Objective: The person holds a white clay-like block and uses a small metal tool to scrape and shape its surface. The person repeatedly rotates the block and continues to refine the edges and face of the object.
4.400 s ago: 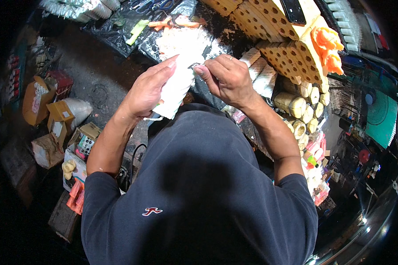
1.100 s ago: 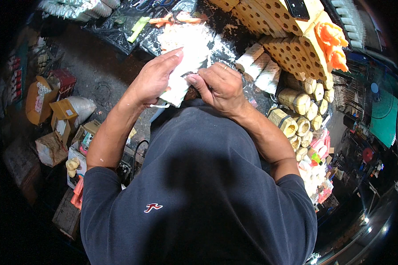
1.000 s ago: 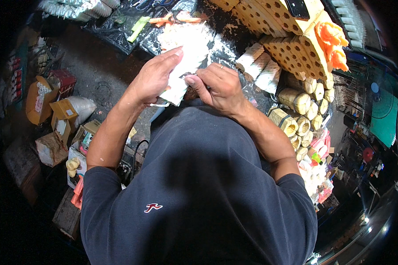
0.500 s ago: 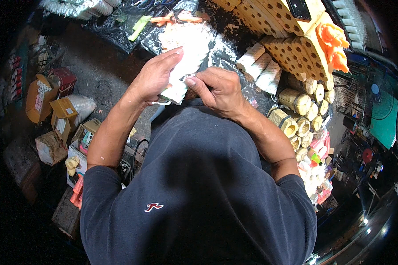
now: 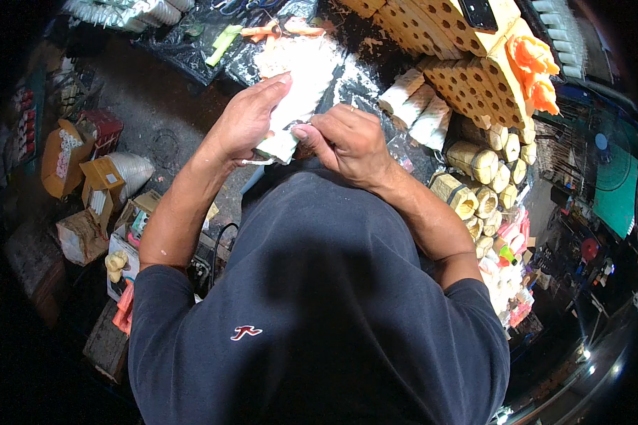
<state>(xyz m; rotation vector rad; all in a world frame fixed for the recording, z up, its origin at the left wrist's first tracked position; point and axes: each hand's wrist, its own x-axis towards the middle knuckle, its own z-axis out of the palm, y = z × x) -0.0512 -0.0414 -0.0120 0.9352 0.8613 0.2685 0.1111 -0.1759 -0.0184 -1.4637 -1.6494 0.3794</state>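
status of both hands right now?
Left hand: closed around the side of the white, ridged, column-shaped piece.
Right hand: closed, pinching a small, dark object against that piece; its exact shape can't be told.

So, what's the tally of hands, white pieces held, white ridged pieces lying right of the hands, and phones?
Left hand and right hand: 2
Held white piece: 1
White ridged pieces lying right: 3
Black phone: 1
Total: 7
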